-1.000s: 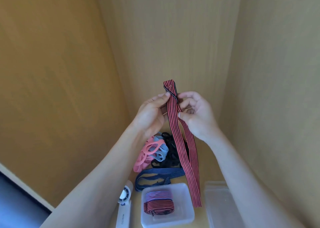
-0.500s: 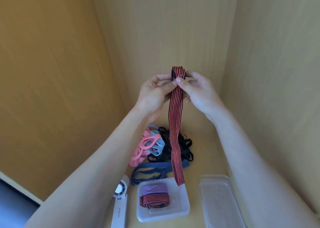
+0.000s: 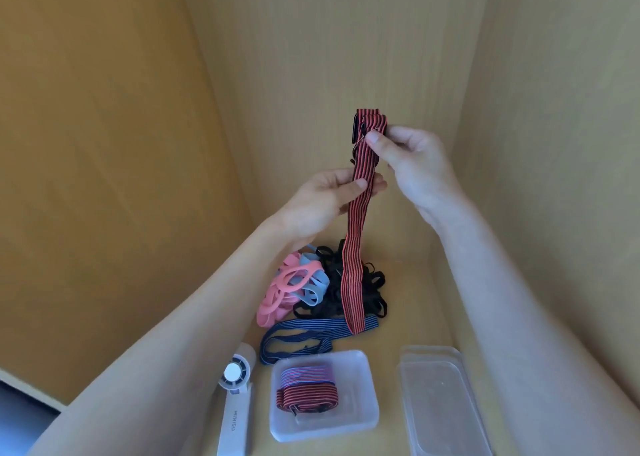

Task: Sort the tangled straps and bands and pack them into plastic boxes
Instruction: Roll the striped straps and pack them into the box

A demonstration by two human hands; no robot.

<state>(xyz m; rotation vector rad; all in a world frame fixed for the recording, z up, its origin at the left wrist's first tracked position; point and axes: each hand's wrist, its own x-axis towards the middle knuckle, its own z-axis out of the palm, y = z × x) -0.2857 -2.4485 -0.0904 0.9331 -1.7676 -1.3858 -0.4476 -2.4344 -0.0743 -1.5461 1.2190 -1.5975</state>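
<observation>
Red-black strap (image 3: 356, 233) hangs doubled in mid-air, well above the shelf (image 3: 415, 317): R hand (image 3: 415, 164) pinches its folded top w/ thumb and fingers, while L hand (image 3: 322, 202), up beside it half a sec ago, has slid down and now pinches the strap lower. Its loose end dangles over the black tangle (image 3: 370, 282) and blue strap (image 3: 301, 337) toward the shelf's back. Prob. smoothing it flat before rolling it for the plastic box (image 3: 363, 417) at the front edge, where two rolled straps (image 3: 306, 391) already lie.
</observation>
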